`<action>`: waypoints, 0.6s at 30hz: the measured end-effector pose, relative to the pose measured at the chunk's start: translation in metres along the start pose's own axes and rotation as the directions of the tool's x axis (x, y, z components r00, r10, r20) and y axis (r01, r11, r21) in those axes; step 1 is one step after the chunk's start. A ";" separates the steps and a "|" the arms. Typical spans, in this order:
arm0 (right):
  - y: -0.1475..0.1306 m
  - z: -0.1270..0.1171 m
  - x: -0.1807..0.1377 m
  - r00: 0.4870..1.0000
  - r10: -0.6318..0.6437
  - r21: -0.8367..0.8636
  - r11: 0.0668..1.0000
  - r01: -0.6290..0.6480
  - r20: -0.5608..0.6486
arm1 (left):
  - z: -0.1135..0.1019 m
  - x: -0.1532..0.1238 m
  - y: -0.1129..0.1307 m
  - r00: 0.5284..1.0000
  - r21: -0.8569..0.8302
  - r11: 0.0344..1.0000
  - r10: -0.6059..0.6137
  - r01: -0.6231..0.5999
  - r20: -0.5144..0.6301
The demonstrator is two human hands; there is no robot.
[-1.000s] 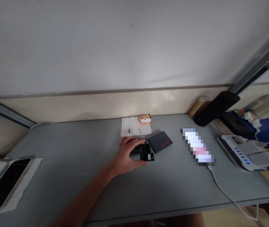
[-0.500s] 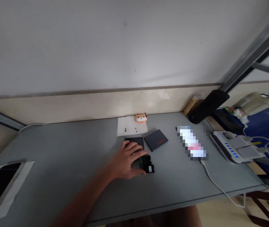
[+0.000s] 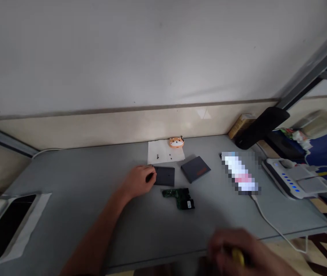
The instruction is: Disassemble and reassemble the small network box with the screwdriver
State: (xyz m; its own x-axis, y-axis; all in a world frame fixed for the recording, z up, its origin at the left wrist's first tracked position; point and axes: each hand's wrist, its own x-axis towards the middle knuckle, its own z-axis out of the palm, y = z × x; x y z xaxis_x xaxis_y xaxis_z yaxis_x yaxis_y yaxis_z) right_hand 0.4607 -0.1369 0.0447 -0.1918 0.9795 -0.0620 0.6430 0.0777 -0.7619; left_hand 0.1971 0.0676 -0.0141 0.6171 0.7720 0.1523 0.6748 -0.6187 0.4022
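My left hand (image 3: 140, 180) has its fingers curled closed at the left edge of a thin dark casing plate (image 3: 165, 176), which lies on the desk. Just below the plate is a green circuit board (image 3: 180, 198) with a black block and a white label on it. A dark square case (image 3: 196, 169) with reddish lettering lies to the right of the plate. At the bottom edge, blurred by motion, my right hand (image 3: 232, 247) is closed around a tool with a yellow and black handle (image 3: 237, 257); the rest of this tool is hidden or smeared.
Several tiny dark screws (image 3: 157, 156) rest on a white paper (image 3: 163, 151), with an orange animal-faced case (image 3: 176, 142) at its corner. Rightward are a lit phone (image 3: 240, 172) on a cable, a power strip (image 3: 296, 180) and a black cylinder (image 3: 261, 128). A tablet-like device (image 3: 6, 226) lies left.
My left hand has drawn back leftward off the circuit board, its spread fingers now curled at the plate. My right hand has come into view at the bottom with the yellow-handled tool.
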 end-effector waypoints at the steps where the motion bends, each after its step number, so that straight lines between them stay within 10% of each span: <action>1: 0.005 -0.009 0.014 0.998 0.020 -0.023 1.000 -0.022 -0.056 | -0.003 0.000 0.000 0.999 0.003 0.999 -0.040 0.040 0.011; 4: 0.019 -0.024 0.059 0.957 0.083 -0.368 0.911 -0.186 -0.277 | -0.008 -0.001 -0.001 0.993 0.006 0.993 -0.117 0.117 0.014; 7: 0.028 -0.018 0.092 0.963 0.087 -0.599 0.768 -0.228 -0.254 | -0.010 -0.001 -0.002 0.986 0.006 0.986 -0.169 0.169 0.007; 18: 0.014 0.019 0.114 0.948 0.114 -0.683 0.668 -0.295 -0.298 | -0.004 0.002 0.003 0.962 -0.122 0.955 -0.269 0.272 0.037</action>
State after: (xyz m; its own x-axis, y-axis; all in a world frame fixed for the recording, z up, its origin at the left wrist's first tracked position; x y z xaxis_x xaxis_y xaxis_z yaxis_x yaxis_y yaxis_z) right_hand 0.4336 -0.0281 0.0152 0.1122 0.9926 0.0464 0.9926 -0.1098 -0.0508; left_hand 0.1988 0.0682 -0.0088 0.4270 0.9042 0.0050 0.7626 -0.3631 0.5353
